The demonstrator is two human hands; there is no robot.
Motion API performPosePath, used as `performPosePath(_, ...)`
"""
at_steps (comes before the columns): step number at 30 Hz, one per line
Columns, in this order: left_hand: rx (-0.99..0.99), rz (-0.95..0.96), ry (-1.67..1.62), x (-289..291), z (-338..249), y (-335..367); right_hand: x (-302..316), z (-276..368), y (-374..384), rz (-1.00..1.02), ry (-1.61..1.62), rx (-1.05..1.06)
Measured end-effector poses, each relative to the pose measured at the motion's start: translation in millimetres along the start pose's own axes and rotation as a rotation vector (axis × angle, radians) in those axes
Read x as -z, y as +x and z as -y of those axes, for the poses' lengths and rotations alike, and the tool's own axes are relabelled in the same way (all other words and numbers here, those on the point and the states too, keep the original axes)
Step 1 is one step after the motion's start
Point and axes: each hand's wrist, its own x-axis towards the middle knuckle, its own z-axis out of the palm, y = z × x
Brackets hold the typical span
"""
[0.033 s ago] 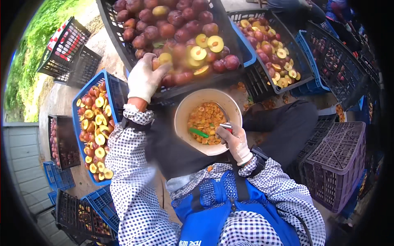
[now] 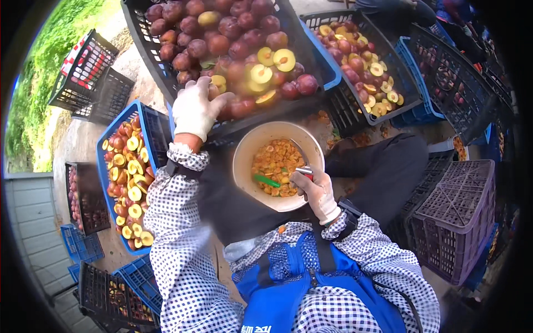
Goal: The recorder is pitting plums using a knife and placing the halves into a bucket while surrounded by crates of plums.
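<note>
My left hand [image 2: 197, 108], in a pale glove, reaches over the near left corner of a black crate [image 2: 152, 69] of dark red plums [image 2: 229, 28]. Its fingers are apart, and a cut plum half [image 2: 218, 82] lies by the fingertips. My right hand [image 2: 317, 194], also gloved, is closed round a short-handled knife [image 2: 301, 152] above a white bucket [image 2: 244, 191]. The knife's thin blade slants into the bucket, over a heap of orange plum stones [image 2: 276, 158]. A green strip [image 2: 266, 181] lies on the heap. Several yellow cut halves [image 2: 283, 59] rest on the plums.
At my left stands a blue crate [image 2: 105, 183] of halved plums. Another black crate [image 2: 333, 77] of halves is beyond the bucket to the right. Stacked purple crates [image 2: 455, 216] stand at my right. Other people [image 2: 388, 6] sit at the far right.
The view has shifted slightly, so the crates and bucket sit a little differently. My left fingers spread a little more at the plums. My right hand keeps the knife over the bucket.
</note>
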Motion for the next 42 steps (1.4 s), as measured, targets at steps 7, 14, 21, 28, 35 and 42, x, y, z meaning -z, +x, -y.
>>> performPosePath(7,-0.360,-0.125,-0.385,-66.8,-122.7,15.0,11.7,-4.4,6.0,-0.067,0.086,-0.004)
performPosePath(14,-0.162,0.098,-0.875,-88.1,-123.2,26.6,16.3,11.0,-3.0,-0.069,0.293,-0.040)
performPosePath(21,-0.049,0.154,-1.029,-11.8,-110.0,-95.2,19.3,-12.0,7.6,0.092,0.230,0.224)
performPosePath(28,0.544,0.309,-2.144,-24.4,-78.0,-179.5,10.3,23.6,-22.6,0.239,0.250,0.019)
performPosePath(35,0.401,0.357,-1.573,2.6,-85.2,-206.4,1.8,70.3,-12.9,0.347,-0.406,0.610)
performPosePath(42,0.400,0.255,-1.563,-10.6,-84.7,-215.9,-6.1,59.8,-4.6,0.394,-0.856,0.874)
